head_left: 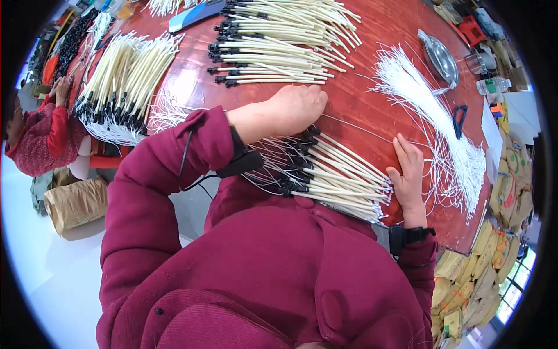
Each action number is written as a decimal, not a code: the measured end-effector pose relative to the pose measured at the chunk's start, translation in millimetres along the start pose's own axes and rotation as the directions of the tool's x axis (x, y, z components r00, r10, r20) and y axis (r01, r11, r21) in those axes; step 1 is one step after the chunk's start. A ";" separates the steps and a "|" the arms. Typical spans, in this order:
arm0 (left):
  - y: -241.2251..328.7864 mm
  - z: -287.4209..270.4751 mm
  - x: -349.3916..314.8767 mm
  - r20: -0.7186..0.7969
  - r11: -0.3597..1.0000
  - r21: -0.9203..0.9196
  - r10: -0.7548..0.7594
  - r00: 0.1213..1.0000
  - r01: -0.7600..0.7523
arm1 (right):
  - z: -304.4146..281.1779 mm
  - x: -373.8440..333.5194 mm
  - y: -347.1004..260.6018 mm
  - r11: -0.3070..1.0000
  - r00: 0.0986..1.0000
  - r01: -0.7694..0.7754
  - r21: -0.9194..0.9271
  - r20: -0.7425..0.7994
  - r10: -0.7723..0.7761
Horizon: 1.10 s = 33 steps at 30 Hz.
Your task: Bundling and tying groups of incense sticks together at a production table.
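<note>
My left hand [295, 110] is closed above the table, knuckles up, over the black ends of the near bundle. From beside its fingers a thin white cord [360, 125] runs right across the red surface; the fingertips that grip it are hidden. My right hand [408, 168] lies with fingers stretched out on the table, close to the cord and the white tips of the near bundle. That bundle of cream-coloured sticks [349, 177] with black fittings lies at the table edge by my lap. Fine white strings [267, 157] trail from its black ends, under my left forearm.
More stick bundles [285, 46] lie at the far middle and at the left [131, 75]. A hank of white cords [436, 116] and a metal dish [440, 58] are on the right. A person in red [49, 139] sits far left. Stacked sacks [474, 279] stand beyond the right edge.
</note>
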<state>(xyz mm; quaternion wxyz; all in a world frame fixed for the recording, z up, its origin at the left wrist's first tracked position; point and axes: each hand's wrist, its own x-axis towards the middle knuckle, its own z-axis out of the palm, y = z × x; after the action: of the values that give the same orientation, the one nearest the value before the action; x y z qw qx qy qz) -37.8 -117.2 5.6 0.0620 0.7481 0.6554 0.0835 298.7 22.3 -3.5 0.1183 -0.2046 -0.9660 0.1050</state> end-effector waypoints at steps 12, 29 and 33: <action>-21.5 -25.8 -17.4 0.106 0.975 -0.114 -0.176 0.979 0.188 | 3.3 -10.8 10.9 0.997 0.996 -0.080 0.000 -0.026 0.080; -108.6 -18.6 28.0 -0.300 0.958 0.238 -0.082 0.950 0.158 | 3.8 -8.8 7.8 0.994 0.993 -0.101 0.040 -0.055 0.103; -110.6 -23.5 24.5 -0.287 0.961 0.253 -0.034 0.957 0.110 | 4.4 -8.7 6.1 0.993 0.992 -0.103 0.055 -0.062 0.107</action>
<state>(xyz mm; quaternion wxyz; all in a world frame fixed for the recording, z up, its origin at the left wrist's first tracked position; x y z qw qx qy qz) -146.9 -78.6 7.4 -0.1293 0.7057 0.6898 0.0973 307.5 23.5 -10.8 0.1492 -0.2553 -0.9465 0.1294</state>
